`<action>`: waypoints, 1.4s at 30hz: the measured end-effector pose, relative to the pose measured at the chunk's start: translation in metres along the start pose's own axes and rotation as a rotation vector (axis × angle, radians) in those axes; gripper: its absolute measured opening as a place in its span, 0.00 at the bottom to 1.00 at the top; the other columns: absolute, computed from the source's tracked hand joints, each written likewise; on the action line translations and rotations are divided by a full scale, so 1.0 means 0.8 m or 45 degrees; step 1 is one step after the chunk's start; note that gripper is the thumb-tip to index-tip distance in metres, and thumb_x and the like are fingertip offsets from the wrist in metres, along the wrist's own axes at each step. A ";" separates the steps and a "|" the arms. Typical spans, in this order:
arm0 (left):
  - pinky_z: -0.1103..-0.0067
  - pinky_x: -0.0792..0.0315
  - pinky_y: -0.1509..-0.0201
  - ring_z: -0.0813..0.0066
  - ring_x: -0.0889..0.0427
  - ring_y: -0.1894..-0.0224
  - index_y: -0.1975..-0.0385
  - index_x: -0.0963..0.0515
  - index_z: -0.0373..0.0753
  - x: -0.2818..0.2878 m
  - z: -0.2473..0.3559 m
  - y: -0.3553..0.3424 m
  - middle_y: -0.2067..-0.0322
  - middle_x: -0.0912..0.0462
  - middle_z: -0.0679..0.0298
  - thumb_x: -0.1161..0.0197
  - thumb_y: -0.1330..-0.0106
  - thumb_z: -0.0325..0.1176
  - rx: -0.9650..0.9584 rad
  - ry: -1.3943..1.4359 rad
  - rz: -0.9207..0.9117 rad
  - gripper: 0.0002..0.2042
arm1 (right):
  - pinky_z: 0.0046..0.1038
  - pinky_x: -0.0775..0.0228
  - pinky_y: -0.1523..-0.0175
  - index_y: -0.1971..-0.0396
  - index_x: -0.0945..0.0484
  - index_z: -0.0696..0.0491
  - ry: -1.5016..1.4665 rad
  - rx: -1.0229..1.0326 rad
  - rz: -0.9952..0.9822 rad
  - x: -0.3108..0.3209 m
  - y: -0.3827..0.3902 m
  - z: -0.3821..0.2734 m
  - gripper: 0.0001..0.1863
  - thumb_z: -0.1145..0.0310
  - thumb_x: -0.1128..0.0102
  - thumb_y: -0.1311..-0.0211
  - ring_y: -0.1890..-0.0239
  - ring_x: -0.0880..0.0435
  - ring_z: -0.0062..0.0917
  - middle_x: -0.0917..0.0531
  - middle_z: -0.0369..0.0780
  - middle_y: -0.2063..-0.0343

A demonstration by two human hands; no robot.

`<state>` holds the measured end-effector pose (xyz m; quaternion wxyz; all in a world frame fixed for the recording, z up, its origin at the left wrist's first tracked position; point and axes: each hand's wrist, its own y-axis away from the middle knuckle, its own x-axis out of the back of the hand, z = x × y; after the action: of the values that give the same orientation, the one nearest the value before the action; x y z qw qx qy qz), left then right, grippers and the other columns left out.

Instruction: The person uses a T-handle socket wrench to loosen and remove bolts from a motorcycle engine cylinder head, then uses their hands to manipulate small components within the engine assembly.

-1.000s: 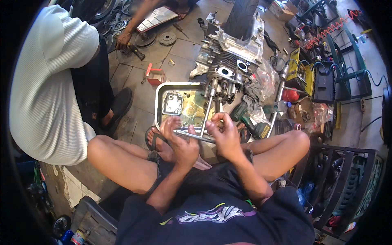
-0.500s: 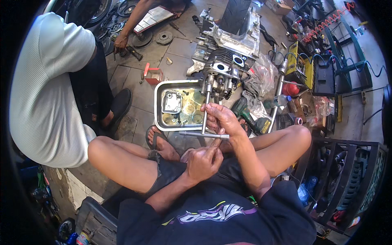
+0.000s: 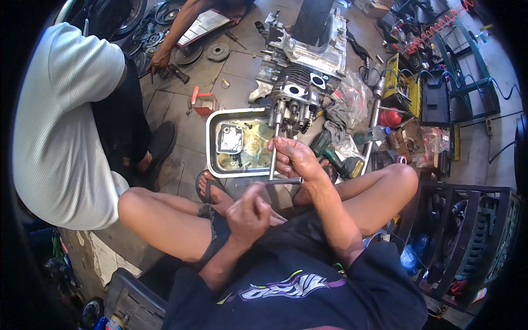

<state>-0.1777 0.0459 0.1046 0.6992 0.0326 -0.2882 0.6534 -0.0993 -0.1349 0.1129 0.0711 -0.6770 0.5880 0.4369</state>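
Observation:
My right hand (image 3: 297,158) is closed around the shaft of a silver T-handle wrench (image 3: 273,163). The wrench's far end reaches the lower left of a finned cylinder head (image 3: 294,88), which belongs to an engine with bare metal casing. Its crossbar lies sideways over my lap. By the crossbar's left end is my left hand (image 3: 248,213), its fingers smeared by motion and partly curled. A metal tray (image 3: 211,146) sits under the engine, with a silver cover (image 3: 230,138) and several small bolts in oily fluid.
A green cordless drill (image 3: 331,150) lies right of the tray, near crumpled cloth and a plastic bag. A red box (image 3: 204,103) stands beyond the tray. To the left sits a person in a white top (image 3: 60,132); another person's hand (image 3: 160,59) touches parts on the floor.
The crossbar has turned, and its right end now sits further left. My left hand has moved left, from the right part of the crossbar toward its left end. My right hand stays on the shaft.

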 end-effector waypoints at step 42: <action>0.70 0.25 0.60 0.57 0.20 0.62 0.59 0.26 0.33 -0.052 -0.006 -0.174 0.67 0.24 0.54 0.35 0.43 0.28 -0.182 -0.216 -0.115 0.13 | 0.29 0.34 0.78 0.72 0.27 0.58 1.236 -0.018 0.191 0.022 0.025 0.043 0.19 0.57 0.50 0.29 0.86 0.24 0.22 0.26 0.37 0.87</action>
<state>-0.0456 -0.0091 0.1284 0.7015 0.0506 -0.3905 0.5940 -0.1352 -0.1325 0.0883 -0.2474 -0.7588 0.5973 0.0789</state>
